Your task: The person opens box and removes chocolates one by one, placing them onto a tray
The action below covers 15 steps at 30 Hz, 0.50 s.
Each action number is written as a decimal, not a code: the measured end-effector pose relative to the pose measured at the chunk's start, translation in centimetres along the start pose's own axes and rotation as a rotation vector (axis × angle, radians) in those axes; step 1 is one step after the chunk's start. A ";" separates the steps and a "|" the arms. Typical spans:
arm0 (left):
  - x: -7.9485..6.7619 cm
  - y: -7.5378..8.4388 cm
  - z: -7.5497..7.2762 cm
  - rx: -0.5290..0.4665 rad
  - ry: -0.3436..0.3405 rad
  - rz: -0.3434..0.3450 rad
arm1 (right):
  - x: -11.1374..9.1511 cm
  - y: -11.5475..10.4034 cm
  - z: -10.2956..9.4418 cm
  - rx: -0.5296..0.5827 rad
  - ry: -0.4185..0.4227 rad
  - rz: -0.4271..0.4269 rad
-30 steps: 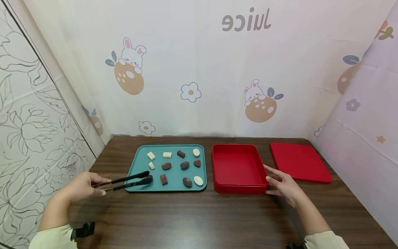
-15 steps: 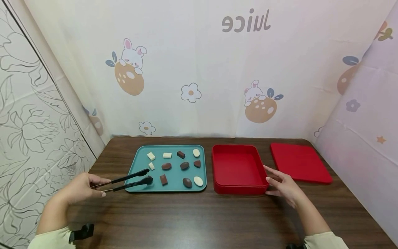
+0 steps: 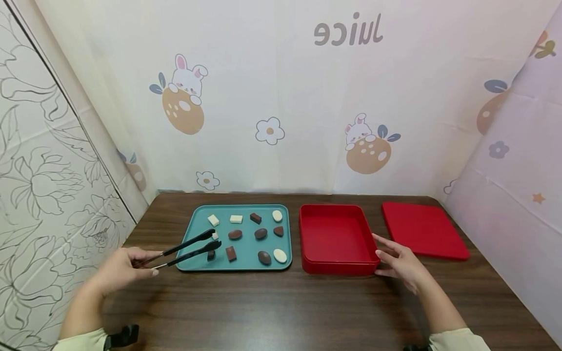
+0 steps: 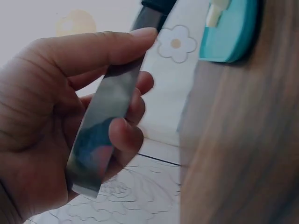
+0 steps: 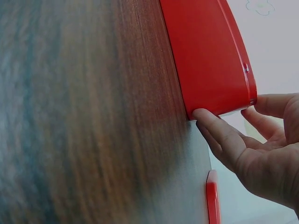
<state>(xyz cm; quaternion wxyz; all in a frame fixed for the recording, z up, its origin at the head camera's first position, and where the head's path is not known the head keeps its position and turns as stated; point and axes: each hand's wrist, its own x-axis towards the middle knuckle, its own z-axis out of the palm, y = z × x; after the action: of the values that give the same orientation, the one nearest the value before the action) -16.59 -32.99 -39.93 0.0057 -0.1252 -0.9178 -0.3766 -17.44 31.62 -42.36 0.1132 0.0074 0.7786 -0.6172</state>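
Note:
My left hand (image 3: 123,268) grips a pair of tongs (image 4: 105,107), thumb on one side of the metal handle and fingers curled round the other. The black ends of the tongs spread apart over the left part of a teal tray (image 3: 199,265), with nothing between them. Just under the lower end lies a dark chocolate (image 3: 211,255). A small white piece (image 3: 215,235) is partly hidden by the upper end. My right hand (image 3: 401,263) touches the right side of a red box (image 3: 340,268), fingers nearly straight; in the right wrist view, fingertips meet its lower corner and rim.
Several chocolates stand spread on the tray, among them a brown block (image 3: 230,253), a dark egg (image 3: 264,257) and a white egg (image 3: 280,255). A flat red lid (image 3: 425,229) lies right of the box on the wooden table (image 3: 263,312). Patterned curtains rise behind.
My left hand and the tongs have shifted a little right and farther over the tray. The dark chocolate that the tongs hid now shows beneath them. My right hand stays at the box.

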 end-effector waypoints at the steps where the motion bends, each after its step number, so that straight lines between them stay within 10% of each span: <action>1: 0.0 0.0 0.3 -0.017 0.020 -0.001 | 0.0 0.0 0.0 0.000 -0.001 -0.001; 15: -0.1 -0.6 2.3 -0.004 0.231 -0.124 | 0.2 0.4 -0.3 -0.008 -0.004 -0.021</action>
<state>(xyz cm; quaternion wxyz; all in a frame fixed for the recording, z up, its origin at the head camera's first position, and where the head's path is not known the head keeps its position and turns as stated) -16.44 -31.78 -41.98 0.0880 -0.0242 -0.9162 -0.3902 -17.65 31.94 -42.69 0.1084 -0.0025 0.7808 -0.6153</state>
